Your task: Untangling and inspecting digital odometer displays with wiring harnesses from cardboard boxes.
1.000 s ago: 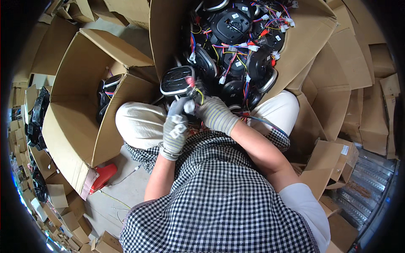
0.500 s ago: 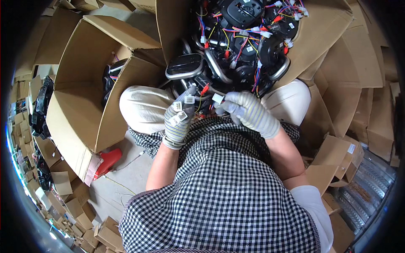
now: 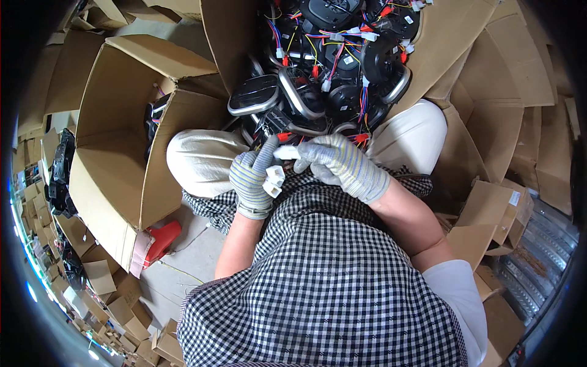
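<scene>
Both my hands wear pale striped gloves and meet over my lap. My left hand (image 3: pixel 249 187) is closed around a few small white plastic connectors (image 3: pixel 274 178), which stick out beside its palm. The fingers of my right hand (image 3: pixel 350 167) pinch close to another white connector (image 3: pixel 285 153), which lies against the raised left fingertips. Its wires are hidden. Just beyond my hands is a heap of black electrical units (image 3: pixel 254 95) with silver rims and coloured leads. A red connector (image 3: pixel 284 137) lies right beside my left fingertips.
The heap lies in a large open cardboard box (image 3: pixel 452 43) between my knees. To the left stands another open box (image 3: pixel 110 165) with black units inside. A red object (image 3: pixel 164 237) is on the grey floor by it. More cardboard boxes (image 3: pixel 489 214) are at the right.
My right hand has moved left, bringing its white connector up to my left fingers. The view has shifted slightly, so the heap appears higher and further left.
</scene>
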A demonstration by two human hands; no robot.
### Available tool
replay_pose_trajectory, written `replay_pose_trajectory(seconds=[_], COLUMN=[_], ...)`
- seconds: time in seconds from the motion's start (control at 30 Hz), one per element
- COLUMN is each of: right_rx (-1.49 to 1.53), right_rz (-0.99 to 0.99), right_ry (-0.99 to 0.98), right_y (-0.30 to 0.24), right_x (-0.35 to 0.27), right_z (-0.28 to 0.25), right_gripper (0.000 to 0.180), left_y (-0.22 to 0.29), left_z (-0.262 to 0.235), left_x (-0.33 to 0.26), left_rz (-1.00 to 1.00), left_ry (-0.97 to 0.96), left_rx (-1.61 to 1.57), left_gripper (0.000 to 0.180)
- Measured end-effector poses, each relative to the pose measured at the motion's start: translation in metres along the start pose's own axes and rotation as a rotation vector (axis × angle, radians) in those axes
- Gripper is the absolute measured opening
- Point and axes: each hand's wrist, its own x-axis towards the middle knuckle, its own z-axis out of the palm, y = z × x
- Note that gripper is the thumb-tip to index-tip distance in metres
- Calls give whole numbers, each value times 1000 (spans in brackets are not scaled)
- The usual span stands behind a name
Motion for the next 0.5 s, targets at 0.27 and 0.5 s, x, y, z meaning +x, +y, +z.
replay_pose_trajectory(seconds=[0.27,0.5], right_rx=[-528,-506], right_rz=[-279,-104], right_ry=[-18,30], right_y=[47,62], right_x=[14,32], right_z=[-10,-18], right_gripper=[23,35], left_y=[-14,-18], left_z=[-11,-10], left_x=[-6,-5], left_rz=[-134,-193], left_ry=[-482,-514], left_rx=[-495,-544], left_gripper=[22,19])
